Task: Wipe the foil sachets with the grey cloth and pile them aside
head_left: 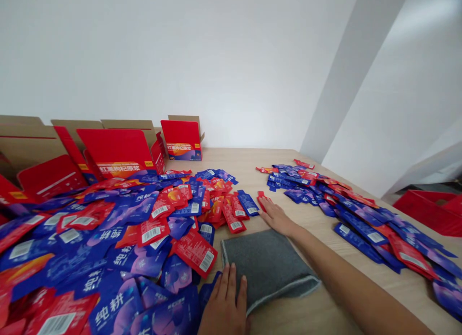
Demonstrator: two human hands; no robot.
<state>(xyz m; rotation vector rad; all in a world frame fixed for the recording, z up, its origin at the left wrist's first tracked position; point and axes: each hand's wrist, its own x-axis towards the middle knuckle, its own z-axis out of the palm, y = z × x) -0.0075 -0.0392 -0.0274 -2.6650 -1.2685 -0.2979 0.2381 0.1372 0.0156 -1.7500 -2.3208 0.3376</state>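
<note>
My left hand (pixel 225 303) lies with its fingers stretched at the near left edge of a folded grey cloth (pixel 269 263), its fingertips on or right at that edge. Beside it is a blue pouch (pixel 206 290), partly covered by the hand. Past the far edge of the cloth, my right hand (pixel 278 218) reaches out with its fingers extended over a small red pouch (pixel 263 195); much of that pouch is hidden. Left of both hands spreads a large heap of blue pouches (pixel 173 272) and red pouches (pixel 197 252).
A second, longer pile of pouches (pixel 361 229) runs along the table's right side. Red cartons with raised flaps (pixel 115 152) stand at the back left, and a smaller red carton (pixel 182 140) beside them. A red container (pixel 429 212) is beyond the right edge. A white wall (pixel 234 60) rises behind.
</note>
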